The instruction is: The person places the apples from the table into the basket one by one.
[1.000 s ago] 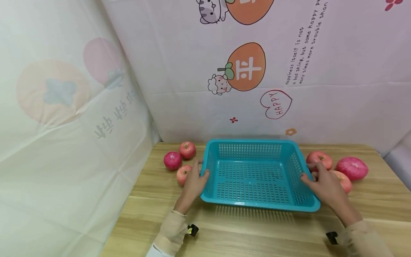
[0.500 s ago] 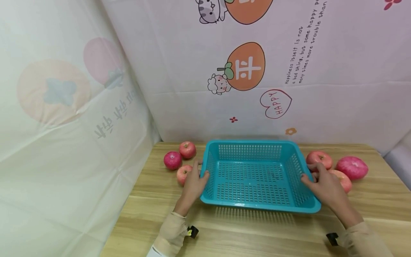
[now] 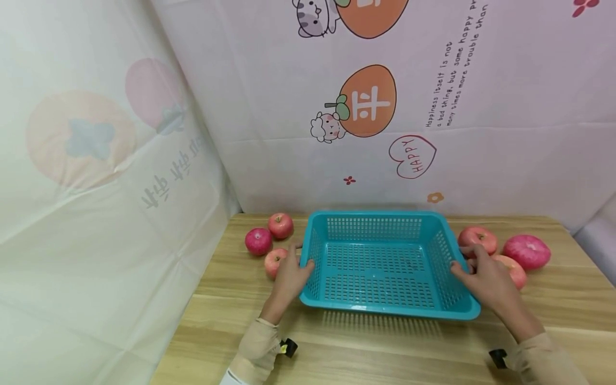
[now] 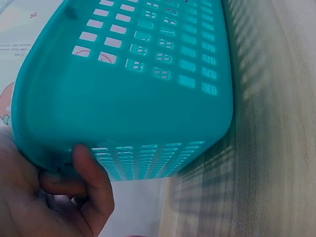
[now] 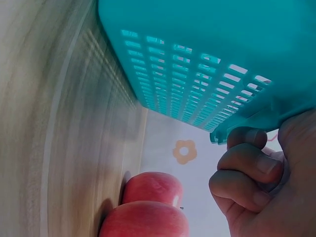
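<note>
Before the printed backdrop (image 3: 375, 155), a turquoise basket (image 3: 376, 276) is held between both hands (image 3: 291, 271) (image 3: 492, 279), its rim pinched; positioning seems underway, level support likely called for next.

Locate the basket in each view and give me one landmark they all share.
Head: the basket is in the lower half, slightly right of centre, between left hand and right hand.
Left wrist: basket fills the upper left and top centre.
Right wrist: basket spans the upper right.
Shared landmark: the table, at bottom, right and left respectively.
</note>
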### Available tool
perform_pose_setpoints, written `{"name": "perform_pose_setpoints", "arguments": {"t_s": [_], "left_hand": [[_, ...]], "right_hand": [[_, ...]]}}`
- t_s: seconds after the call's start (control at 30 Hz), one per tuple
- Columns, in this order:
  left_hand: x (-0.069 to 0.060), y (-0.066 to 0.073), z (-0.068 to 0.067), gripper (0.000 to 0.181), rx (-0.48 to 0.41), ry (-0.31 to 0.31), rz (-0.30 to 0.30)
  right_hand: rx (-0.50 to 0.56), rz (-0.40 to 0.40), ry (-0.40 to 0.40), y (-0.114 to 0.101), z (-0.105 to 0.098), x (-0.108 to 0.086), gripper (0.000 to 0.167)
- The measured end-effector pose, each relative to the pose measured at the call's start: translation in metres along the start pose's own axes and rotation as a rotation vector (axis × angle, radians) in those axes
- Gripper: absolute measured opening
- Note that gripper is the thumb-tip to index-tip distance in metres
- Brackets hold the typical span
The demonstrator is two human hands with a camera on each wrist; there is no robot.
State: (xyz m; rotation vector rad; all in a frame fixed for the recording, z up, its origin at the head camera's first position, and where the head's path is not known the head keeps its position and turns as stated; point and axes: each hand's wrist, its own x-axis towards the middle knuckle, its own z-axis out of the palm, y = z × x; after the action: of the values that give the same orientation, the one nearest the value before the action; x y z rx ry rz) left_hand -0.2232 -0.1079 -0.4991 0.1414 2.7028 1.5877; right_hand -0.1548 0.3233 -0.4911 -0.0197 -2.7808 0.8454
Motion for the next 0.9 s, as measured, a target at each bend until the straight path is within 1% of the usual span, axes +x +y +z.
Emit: {"name": "perform_pose_setpoints", "arguments": {"t_s": [0.17,0.4,0.53,0.67,0.8,0.9], "left_hand": [[0.000,0.001,0.000,0.052,0.011,0.001,-0.010],[0.001,-0.002,-0.001,0.045,0.018,-0.001,-0.010],[0.001,-0.004,-0.001,0.043,0.025,-0.003,-0.014],[0.001,-0.003,-0.002,0.041,0.010,-0.005,-0.013],[0.001,-0.003,-0.002,0.040,0.005,-0.005,-0.020],[0.001,-0.002,-0.002,0.040,0.009,-0.009,-0.027]], "right_hand": [[-0.003,-0.027,0.025,0.003,0.000,-0.001,0.053],[-0.010,-0.053,0.040,0.006,-0.001,-0.001,0.052],[-0.019,-0.070,0.051,0.008,-0.002,0.002,0.049],[-0.039,-0.081,0.063,0.008,-0.006,0.004,0.042],[-0.077,-0.079,0.052,0.008,-0.012,0.004,0.039],[-0.082,-0.072,0.034,0.008,-0.018,0.004,0.041]]}}
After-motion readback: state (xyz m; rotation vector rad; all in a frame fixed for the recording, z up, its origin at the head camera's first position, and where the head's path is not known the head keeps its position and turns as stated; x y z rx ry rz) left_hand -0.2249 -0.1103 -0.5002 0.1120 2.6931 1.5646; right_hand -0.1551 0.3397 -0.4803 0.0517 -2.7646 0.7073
